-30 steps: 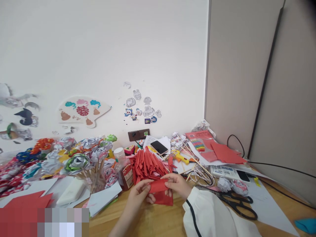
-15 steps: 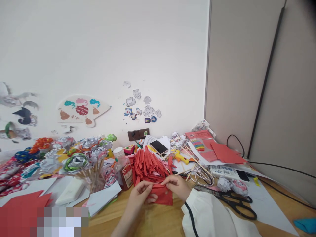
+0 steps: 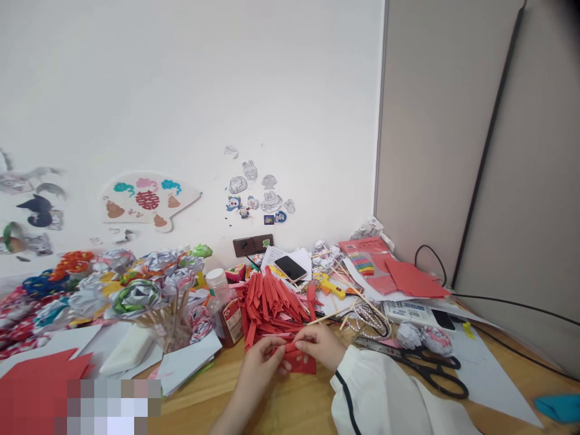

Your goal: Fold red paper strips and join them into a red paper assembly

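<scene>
A piece of red paper [image 3: 304, 364] is pinched between my two hands, low over the wooden table. My left hand [image 3: 265, 361] has its thumb and fingers closed on the paper's upper left part. Close beside it, my right hand [image 3: 319, 345] pinches the top edge from the right. The paper's lower part hangs flat below the fingers; its upper edge is partly hidden by them. Just behind my hands lies a heap of folded red paper strips [image 3: 272, 302].
Paper flowers [image 3: 136, 297] and a cup of wooden sticks [image 3: 171, 329] stand left, near a bottle [image 3: 226, 314]. A phone [image 3: 290, 269] and a yellow glue gun [image 3: 331, 286] lie behind. Black-handled scissors [image 3: 437, 370], paper balls [image 3: 410, 335] and red sheets [image 3: 414, 278] are at right.
My hands have come closer together on the red paper, the right one shifting left. The view has shifted slightly; the surrounding things stay put.
</scene>
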A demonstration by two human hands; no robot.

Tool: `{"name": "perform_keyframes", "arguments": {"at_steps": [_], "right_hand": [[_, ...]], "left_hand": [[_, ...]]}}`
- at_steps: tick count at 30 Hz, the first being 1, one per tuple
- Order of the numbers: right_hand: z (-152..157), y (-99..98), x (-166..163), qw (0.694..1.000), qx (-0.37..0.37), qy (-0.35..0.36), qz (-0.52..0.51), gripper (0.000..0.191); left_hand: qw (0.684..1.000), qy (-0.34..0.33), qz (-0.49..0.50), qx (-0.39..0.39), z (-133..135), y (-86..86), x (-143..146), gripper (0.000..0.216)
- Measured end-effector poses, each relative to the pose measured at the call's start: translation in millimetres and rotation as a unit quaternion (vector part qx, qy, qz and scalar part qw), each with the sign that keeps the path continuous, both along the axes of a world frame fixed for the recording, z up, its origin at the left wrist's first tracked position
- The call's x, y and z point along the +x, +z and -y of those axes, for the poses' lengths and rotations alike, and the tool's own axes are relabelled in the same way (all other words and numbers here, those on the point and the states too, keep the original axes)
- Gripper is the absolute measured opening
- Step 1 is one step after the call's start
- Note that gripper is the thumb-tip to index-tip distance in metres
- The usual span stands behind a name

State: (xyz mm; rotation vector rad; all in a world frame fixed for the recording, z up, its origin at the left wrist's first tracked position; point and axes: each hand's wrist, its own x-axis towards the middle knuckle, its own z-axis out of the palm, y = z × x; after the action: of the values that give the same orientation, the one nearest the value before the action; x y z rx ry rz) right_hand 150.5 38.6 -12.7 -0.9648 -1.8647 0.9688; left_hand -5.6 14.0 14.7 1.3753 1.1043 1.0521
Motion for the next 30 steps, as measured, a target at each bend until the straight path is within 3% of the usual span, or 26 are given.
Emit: {"name": "perform_keyframes", "arguments": {"at_steps": [5,17,23,30], "right_hand": [[-2.1,-0.4,2.5,1.0,-0.003,0.022,0.006,0.023],[-4.0,12.5,9.7,0.988,-0.099,0.112,-0.044,0.03],[-5.8,17.4,16.8,0.985,-0.096,0.123,-0.079,0.03],[-4.8,13.6,15.9,0.991,-0.061,0.104,-0.065,0.029]], "left_hand": [[1.0,-0.015,-0.021,0.004,1.8,0.9,-0.6,0.02],[0.999,-0.039,-0.034,-0.007,-0.1,3.0,-4.8,0.025],[0.999,-0.025,-0.026,-0.016,-1.7,16.4,-9.2,0.033],[0.999,-0.025,-0.031,-0.013,0.3,19.7,-7.6,0.033]]}}
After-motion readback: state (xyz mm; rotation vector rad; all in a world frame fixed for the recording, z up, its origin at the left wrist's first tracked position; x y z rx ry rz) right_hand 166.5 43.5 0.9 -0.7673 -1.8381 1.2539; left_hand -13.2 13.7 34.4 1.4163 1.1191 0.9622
